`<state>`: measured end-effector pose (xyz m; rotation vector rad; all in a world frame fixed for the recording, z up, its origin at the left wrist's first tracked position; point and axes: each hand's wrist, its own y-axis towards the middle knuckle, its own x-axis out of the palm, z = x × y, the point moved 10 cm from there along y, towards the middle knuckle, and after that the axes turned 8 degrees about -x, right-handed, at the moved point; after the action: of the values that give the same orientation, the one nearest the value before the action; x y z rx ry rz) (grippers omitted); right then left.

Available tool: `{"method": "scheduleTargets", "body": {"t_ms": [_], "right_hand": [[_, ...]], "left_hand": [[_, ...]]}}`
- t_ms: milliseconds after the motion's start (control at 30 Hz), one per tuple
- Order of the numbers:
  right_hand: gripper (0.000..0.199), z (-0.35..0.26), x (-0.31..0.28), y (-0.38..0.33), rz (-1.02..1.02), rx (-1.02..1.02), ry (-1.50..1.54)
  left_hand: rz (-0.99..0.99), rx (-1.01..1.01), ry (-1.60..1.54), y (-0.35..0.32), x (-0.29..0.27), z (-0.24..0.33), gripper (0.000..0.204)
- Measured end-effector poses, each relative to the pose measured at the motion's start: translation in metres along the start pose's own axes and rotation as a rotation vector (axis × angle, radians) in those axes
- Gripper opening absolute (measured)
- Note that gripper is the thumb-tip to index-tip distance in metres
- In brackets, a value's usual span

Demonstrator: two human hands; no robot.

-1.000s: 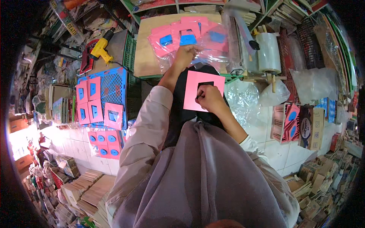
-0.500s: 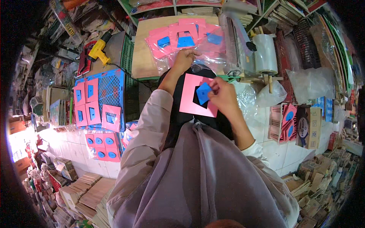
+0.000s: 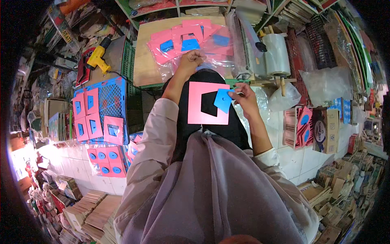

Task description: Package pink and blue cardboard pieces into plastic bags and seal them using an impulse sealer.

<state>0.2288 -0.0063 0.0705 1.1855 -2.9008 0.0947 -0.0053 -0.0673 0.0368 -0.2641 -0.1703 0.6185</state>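
Right hand (image 3: 243, 99) closed in a pinch on a small blue piece (image 3: 223, 100), fingertips at its right corner, thumb and forefinger on both faces. Held tilted, just over the right edge of the pink frame (image 3: 208, 103), partly across the dark cut-out in its middle. Looks thin, flat and stiff, very light; probably painted wood or board, smooth, so a little slippery between dry fingers. Best taken at an edge or corner, or by the small knob on its face, if that dark dot is one; too small to tell. Not fragile, by the look, but easy to drop.

Pink frame lying flat on the dark lap, below and between both hands. Also light and rigid; safest taken by two opposite edges, not by the thin inner rim.

Left hand (image 3: 191, 62) stretched forward, resting on the clear plastic bag (image 3: 203, 49) with more pink frames and blue pieces, on the worktop (image 3: 142, 57). Fingers curled, seems to grip the plastic or a frame under it; cannot tell which.

Further out: blue crate (image 3: 111, 97) with pink frames at the left, yellow drill (image 3: 97, 59) behind it, roll of clear film (image 3: 276, 55) at the right.
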Motion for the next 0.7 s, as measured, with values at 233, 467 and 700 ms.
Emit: {"method": "scheduleTargets", "body": {"t_ms": [233, 467, 700], "right_hand": [[0.011, 0.031, 0.017, -0.025, -0.187, 0.341, -0.065], [0.018, 0.027, 0.022, -0.019, -0.222, 0.416, 0.365], [0.021, 0.045, -0.027, 0.009, 0.105, 0.410, 0.533]], "left_hand": [[0.032, 0.057, 0.072, -0.010, 0.000, 0.011, 0.035], [0.363, 0.595, 0.784, -0.037, 0.005, 0.076, 0.031], [0.157, 0.564, 0.939, -0.031, 0.034, 0.064, 0.036]]}}
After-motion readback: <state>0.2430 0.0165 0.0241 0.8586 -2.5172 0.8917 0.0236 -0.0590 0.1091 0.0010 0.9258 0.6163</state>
